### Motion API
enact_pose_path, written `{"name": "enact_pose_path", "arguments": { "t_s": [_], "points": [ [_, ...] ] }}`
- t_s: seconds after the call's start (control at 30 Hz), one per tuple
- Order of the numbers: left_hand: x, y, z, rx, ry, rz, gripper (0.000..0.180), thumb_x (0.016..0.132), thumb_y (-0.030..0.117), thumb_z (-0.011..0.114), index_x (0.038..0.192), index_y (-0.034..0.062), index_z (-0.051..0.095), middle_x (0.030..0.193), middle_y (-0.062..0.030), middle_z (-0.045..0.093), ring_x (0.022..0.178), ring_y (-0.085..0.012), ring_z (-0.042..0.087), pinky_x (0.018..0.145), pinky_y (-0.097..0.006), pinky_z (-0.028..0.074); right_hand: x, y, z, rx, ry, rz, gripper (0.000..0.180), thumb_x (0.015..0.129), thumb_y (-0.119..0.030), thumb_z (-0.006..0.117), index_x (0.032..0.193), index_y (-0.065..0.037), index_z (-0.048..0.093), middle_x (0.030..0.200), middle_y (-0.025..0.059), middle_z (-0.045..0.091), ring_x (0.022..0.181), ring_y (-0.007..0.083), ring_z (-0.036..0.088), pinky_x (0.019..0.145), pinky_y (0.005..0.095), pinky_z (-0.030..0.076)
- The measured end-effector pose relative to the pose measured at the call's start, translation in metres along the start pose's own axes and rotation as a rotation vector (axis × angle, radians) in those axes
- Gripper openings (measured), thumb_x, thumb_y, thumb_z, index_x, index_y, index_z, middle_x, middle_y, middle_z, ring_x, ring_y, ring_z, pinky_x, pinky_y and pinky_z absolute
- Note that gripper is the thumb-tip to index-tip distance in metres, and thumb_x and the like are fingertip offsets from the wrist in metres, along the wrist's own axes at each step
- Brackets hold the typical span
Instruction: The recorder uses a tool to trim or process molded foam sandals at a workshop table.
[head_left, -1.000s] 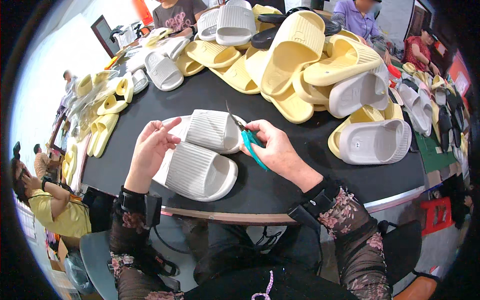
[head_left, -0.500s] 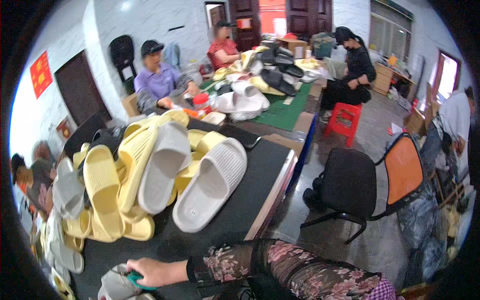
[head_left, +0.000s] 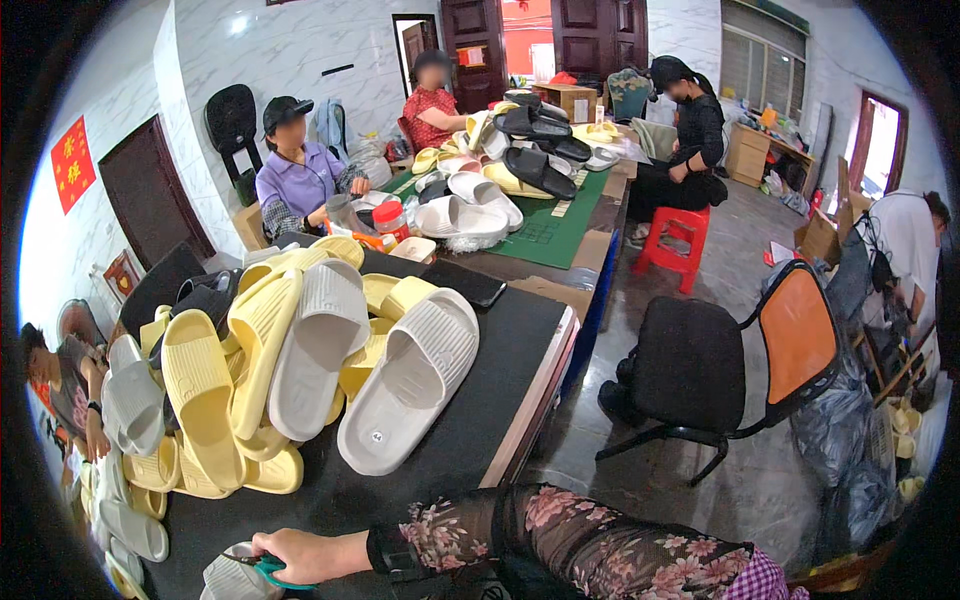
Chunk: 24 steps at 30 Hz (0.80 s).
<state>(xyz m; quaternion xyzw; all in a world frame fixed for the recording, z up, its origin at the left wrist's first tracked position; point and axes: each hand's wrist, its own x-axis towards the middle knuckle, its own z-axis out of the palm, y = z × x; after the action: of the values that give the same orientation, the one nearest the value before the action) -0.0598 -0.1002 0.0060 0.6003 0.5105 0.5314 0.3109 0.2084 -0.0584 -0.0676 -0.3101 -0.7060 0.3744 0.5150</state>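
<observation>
Right hand (head_left: 300,553) still grips teal scissors (head_left: 268,570) against grey slipper (head_left: 232,578); left unseen.

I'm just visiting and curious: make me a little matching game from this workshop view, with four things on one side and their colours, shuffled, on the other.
Things:
1. stool
2. chair back
3. slipper nearest the table edge
4. handle in the right hand

Colours:
A. teal
B. pale grey
C. red
D. orange

Pairs: 1-C, 2-D, 3-B, 4-A
</observation>
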Motion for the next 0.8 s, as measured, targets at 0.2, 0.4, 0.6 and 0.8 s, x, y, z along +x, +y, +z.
{"name": "enact_pose_path", "arguments": {
  "t_s": [0.2, 0.4, 0.6, 0.8],
  "points": [
    [0.003, 0.007, -0.010, -0.527, -0.103, -0.207, 0.015, 0.093, 0.010, 0.050, 0.078, 0.0064, 0.052, 0.075, -0.0030, 0.051, 0.073, -0.0135, 0.051, 0.070, -0.026, 0.044, -0.005, 0.000, -0.004, 0.000, -0.002, 0.010, 0.035, 0.073, -0.008, 0.062, 0.103, 0.004, 0.050, 0.085, 0.0243, 0.062, 0.083, 0.0401, 0.061, 0.072, 0.0427, 0.046],
    [0.005, -0.009, -0.031, 0.058, -0.242, -0.161, 0.014, 0.093, 0.012, 0.049, 0.093, -0.0003, 0.056, 0.074, -0.0012, 0.051, 0.066, -0.0106, 0.047, 0.062, -0.025, 0.040, 0.000, 0.001, 0.002, 0.004, -0.036, -0.011, 0.035, 0.074, -0.009, 0.062, 0.104, 0.003, 0.050, 0.090, 0.0249, 0.062, 0.088, 0.0396, 0.061, 0.073, 0.0430, 0.046],
    [0.005, -0.012, -0.030, 0.483, -0.382, -0.420, 0.048, 0.076, 0.001, 0.058, 0.124, 0.0002, 0.055, 0.067, -0.0081, 0.061, 0.051, -0.0098, 0.050, 0.046, -0.027, 0.041, -0.001, -0.014, -0.007, -0.083, -0.074, 0.055, 0.038, 0.078, -0.016, 0.066, 0.112, -0.001, 0.057, 0.101, 0.0202, 0.064, 0.094, 0.0290, 0.064, 0.081, 0.0366, 0.050],
    [0.020, -0.065, -0.022, 0.715, -0.545, -0.013, 0.051, 0.076, -0.002, 0.052, 0.125, 0.0104, 0.057, 0.093, -0.0203, 0.066, 0.081, -0.0265, 0.064, 0.072, -0.036, 0.050, -0.005, -0.028, -0.016, -0.112, -0.107, 0.197, 0.038, 0.079, -0.014, 0.071, 0.111, 0.000, 0.055, 0.087, 0.0127, 0.067, 0.077, 0.0153, 0.065, 0.067, 0.0297, 0.051]
  ]
}}
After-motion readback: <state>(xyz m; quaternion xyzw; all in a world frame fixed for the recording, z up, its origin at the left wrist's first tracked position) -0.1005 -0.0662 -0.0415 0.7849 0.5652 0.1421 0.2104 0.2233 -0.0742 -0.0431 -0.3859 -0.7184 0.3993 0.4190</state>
